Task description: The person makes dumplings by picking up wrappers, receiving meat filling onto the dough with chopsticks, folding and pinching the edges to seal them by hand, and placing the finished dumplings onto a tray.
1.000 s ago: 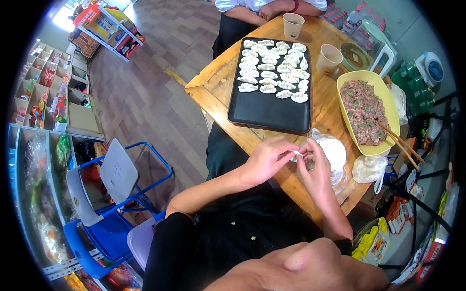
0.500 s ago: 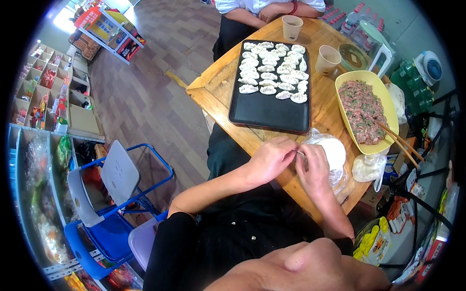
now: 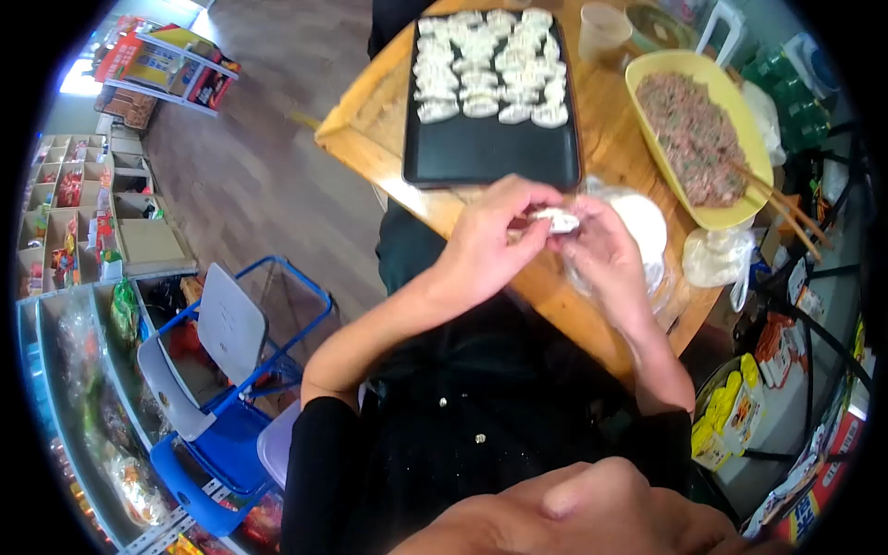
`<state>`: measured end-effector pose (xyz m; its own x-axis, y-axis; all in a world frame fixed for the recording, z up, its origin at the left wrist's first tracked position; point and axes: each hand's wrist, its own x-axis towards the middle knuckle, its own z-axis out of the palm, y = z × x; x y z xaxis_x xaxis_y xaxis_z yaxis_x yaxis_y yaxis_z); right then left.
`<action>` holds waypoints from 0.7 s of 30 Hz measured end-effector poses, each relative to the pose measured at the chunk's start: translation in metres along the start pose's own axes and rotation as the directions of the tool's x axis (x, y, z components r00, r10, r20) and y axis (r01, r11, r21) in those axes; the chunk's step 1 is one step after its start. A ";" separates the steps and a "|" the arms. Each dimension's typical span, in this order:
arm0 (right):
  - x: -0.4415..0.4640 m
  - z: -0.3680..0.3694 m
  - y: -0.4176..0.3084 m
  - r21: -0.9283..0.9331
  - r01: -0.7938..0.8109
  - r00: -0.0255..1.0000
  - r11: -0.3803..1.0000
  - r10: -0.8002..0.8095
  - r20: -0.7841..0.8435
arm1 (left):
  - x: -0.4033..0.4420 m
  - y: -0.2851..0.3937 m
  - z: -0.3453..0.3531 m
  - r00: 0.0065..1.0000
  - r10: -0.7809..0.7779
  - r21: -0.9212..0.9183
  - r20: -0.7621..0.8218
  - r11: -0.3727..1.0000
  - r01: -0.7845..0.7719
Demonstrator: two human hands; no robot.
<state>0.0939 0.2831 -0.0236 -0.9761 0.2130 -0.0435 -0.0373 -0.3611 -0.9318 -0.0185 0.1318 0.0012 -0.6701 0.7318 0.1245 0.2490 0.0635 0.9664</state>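
Near one tray: left hand, right hand holding one dumpling.

Dumpling: partly hidden by the fingers of the left hand and right hand; its seam is too blurred to read.
Wrappers: the stack's near-left side is covered by the right hand.
Rows on the tray: pleats smeared by blur, some neighbours running together.
Chopsticks: lower tips buried in the meat filling.
Table: far end cut off by the top edge.
Person opposite: only a dark-clothed leg shows, the rest beyond the top edge.
Yellow packet: print too small to make out.
Shelf goods: too small to identify.
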 end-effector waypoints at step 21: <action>-0.013 0.013 -0.020 -0.545 0.286 0.957 0.788 -0.262 0.123 | 0.056 -0.056 -0.087 0.974 0.226 0.630 -0.017 0.759 -0.165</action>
<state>0.1041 0.2759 0.0002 -0.9509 0.1868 0.2467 -0.1914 0.2715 -0.9432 -0.1308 0.1097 -0.0263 -0.6085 0.7154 0.3435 0.7400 0.3553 0.5711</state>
